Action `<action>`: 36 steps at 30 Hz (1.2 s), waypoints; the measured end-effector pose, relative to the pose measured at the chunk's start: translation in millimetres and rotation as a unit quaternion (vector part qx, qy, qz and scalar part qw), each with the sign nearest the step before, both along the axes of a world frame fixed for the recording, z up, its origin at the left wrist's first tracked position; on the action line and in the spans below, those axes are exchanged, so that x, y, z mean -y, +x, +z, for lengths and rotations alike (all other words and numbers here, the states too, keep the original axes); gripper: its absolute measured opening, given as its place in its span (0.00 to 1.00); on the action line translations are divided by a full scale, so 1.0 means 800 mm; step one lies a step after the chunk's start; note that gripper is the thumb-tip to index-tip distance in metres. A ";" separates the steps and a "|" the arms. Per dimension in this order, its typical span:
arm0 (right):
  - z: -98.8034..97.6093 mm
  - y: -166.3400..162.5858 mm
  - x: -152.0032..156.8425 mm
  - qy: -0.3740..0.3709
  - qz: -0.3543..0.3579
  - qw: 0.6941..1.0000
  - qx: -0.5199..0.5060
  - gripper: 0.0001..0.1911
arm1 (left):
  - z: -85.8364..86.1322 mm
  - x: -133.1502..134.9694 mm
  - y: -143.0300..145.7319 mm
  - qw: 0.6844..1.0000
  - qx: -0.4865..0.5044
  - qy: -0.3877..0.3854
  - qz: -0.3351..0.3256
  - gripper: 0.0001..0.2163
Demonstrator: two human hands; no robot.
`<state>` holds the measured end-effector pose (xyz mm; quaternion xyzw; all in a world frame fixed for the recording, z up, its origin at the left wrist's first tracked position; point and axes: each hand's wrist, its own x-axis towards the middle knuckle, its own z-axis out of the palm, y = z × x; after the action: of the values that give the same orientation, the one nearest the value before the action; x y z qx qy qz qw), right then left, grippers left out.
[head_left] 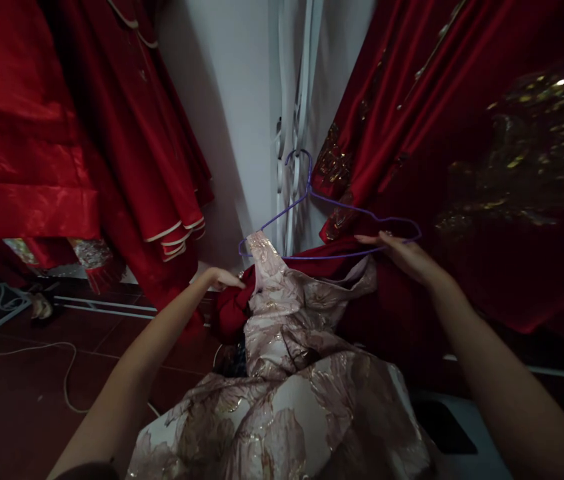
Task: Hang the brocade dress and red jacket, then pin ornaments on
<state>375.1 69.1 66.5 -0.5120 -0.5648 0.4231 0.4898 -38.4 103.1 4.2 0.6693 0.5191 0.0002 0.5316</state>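
Note:
A pale pink dress with gold flower print (292, 373) and red lining lies in front of me, its top rising toward a purple wire hanger (312, 200). My left hand (225, 279) is closed on the dress's left shoulder, next to the red lining (232, 310). My right hand (402, 253) reaches to the hanger's right arm, fingers closed around the wire and the fabric under it. The left end of the hanger sits inside the dress's shoulder.
Red satin garments hang at left (112, 133) and red gowns with gold sequins at right (462, 167). Between them stands a white wall corner with white hangers (292, 100). A white cable (57, 360) lies on the dark red floor tiles.

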 end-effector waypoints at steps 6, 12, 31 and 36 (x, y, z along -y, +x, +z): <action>-0.015 -0.011 0.012 -0.015 0.016 0.998 -0.066 0.18 | 0.069 -0.021 -0.029 0.968 0.196 0.152 0.043 0.23; 0.007 -0.019 0.017 0.036 -0.106 0.989 -0.096 0.27 | 0.110 -0.041 0.023 0.931 0.114 0.345 -0.040 0.20; -0.090 0.024 0.006 -0.053 -0.012 0.985 0.165 0.21 | -0.017 0.043 -0.052 0.901 -0.063 0.424 0.072 0.16; -0.133 0.000 -0.011 -0.169 -0.005 0.977 0.133 0.27 | -0.010 0.083 -0.043 0.847 -0.141 0.507 -0.075 0.12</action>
<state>375.3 78.1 -40.1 -0.6421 -0.5427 0.4376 0.3188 -73.1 36.6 -4.1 0.8752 0.4646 0.1293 0.0385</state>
